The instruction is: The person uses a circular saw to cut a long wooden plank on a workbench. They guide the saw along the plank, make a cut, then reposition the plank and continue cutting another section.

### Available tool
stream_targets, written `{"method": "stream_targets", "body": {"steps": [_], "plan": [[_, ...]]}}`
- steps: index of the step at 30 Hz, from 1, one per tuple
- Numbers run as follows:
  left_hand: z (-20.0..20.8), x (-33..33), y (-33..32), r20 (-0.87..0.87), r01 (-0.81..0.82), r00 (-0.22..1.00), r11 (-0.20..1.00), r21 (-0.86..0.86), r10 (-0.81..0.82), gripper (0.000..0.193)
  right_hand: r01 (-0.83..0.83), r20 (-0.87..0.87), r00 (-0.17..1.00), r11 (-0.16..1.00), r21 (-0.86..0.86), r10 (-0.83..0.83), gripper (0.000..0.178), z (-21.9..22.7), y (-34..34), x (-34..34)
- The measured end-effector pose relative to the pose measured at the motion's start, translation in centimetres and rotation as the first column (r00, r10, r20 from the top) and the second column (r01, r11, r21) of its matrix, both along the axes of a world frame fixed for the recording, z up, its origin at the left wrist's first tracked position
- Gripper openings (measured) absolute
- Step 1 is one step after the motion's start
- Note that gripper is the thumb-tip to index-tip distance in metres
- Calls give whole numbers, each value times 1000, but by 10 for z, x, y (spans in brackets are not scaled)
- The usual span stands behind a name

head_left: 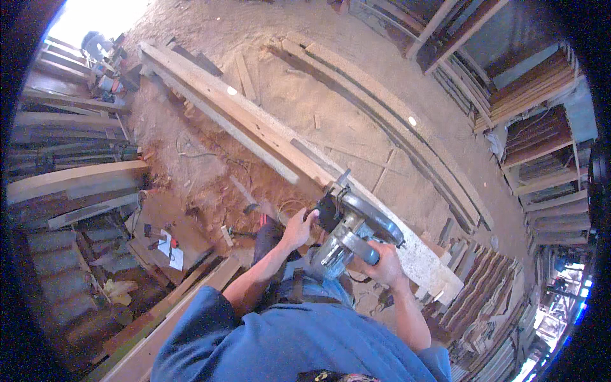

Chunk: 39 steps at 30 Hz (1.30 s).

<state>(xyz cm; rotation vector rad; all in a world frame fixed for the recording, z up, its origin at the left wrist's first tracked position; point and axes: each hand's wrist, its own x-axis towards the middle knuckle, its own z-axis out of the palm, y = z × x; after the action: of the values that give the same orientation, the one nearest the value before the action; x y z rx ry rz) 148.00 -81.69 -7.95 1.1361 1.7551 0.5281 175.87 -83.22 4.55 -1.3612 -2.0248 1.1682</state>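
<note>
A circular saw (366, 213) with a rounded metal blade guard rests on a long timber beam (254, 130) in front of my body. My right hand (386, 266) wraps round its rear handle. On the saw's left side, my left hand (299, 230) is closed at the edge of a dark part of the saw, with the thumb and fingertips near its front. The beam runs from the far left toward me, and a pale, worn board (420, 264) lies under the saw and extends to the near right. The blade itself is hidden.
Long curved-looking timbers (382, 118) lie on the dusty floor beyond. Wood scraps (247, 76) and a loose cord (194, 149) lie about. Stacked boards (70, 175) stand at left, rough slabs (477, 286) at near right, and shelved planks (534, 95) at far right.
</note>
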Motion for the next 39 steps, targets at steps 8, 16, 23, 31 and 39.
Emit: {"method": "stream_targets", "body": {"steps": [8, 16, 23, 31, 39], "plan": [[13, -3, 5, 98, 35, 995, 991, -132, -22, 65, 10, 121, 993, 990, -142, 7, 32, 5, -1, 3], [-12, 1, -3, -26, -26, 999, 997, 78, 28, 63, -2, 77, 997, 992, -128, 12, 32, -1, 0, 3], [-23, 2, -6, 18, -35, 999, 998, 47, 35, 63, 9, 35, 999, 1000, -5, -9, 22, 5, -1, 3], [-15, 3, -2, 52, -39, 998, 999, -7, 39, 65, 21, 41, 999, 999, -29, -20, 23, 9, -1, 1], [1, 5, -4, 4, -56, 998, 994, 98, 56, 64, 8, 7, 1000, 1000, -2, -8, 22, 12, 0, 2]]}}
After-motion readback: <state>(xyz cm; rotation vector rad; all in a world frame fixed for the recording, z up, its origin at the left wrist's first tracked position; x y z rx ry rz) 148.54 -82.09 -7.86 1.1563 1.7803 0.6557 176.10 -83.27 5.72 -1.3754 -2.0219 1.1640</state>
